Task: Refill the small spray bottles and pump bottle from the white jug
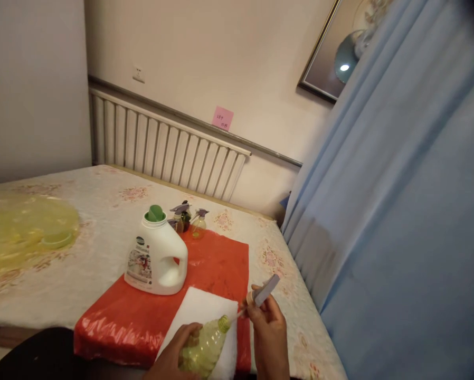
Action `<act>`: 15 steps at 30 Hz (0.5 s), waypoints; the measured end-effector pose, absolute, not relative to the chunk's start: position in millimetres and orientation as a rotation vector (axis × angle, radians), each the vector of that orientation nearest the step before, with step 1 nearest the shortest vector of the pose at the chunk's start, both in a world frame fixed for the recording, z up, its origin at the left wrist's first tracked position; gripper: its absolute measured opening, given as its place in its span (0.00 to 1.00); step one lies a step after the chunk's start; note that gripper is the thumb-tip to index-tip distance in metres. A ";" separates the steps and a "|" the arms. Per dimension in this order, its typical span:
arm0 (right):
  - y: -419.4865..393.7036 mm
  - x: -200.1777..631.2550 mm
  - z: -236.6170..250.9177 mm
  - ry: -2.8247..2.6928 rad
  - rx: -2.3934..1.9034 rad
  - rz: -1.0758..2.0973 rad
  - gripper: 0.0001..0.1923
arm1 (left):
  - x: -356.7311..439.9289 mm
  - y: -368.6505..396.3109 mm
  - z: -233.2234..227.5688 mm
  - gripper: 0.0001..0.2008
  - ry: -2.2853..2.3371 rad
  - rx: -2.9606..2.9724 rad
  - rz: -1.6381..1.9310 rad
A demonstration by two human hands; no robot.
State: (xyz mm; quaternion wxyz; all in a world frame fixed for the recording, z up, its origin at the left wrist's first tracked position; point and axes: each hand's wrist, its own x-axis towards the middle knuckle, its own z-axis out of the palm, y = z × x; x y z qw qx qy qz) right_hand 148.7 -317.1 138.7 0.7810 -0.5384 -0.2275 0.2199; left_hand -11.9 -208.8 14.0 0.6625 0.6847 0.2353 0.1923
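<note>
My left hand [181, 348] is wrapped round a clear yellow-green plastic bottle [205, 345], which is tilted with its open neck toward the right. In my right hand [269, 332] is a grey spray nozzle [264, 291], pinched between the fingers. Its thin tube points left at the bottle's mouth; whether the tip is inside is hard to see. Beneath the bottle lies a white cloth [199, 302] on a red plastic-wrapped bundle [217, 258]. A big white jug [160, 264] with a green cap stands on the bundle, left of my hands.
Several small spray bottles [199, 224] stand behind the jug. A translucent yellow basin [58, 216] sits at the left on the flowered cloth [102, 211]. A blue curtain [399, 211] hangs along the right, and a radiator [166, 145] lines the wall.
</note>
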 end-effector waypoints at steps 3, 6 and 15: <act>-313.5 150.6 144.6 -0.465 -1.061 0.518 0.19 | -13.2 -205.6 3.8 0.37 0.556 1.533 0.487; -307.7 159.4 152.0 -0.377 -1.024 0.467 0.20 | -16.8 -199.9 -7.7 0.37 0.572 1.490 0.501; -257.8 200.9 155.2 -0.739 -1.423 0.159 0.18 | -37.6 -185.5 -35.6 0.46 0.605 1.365 0.490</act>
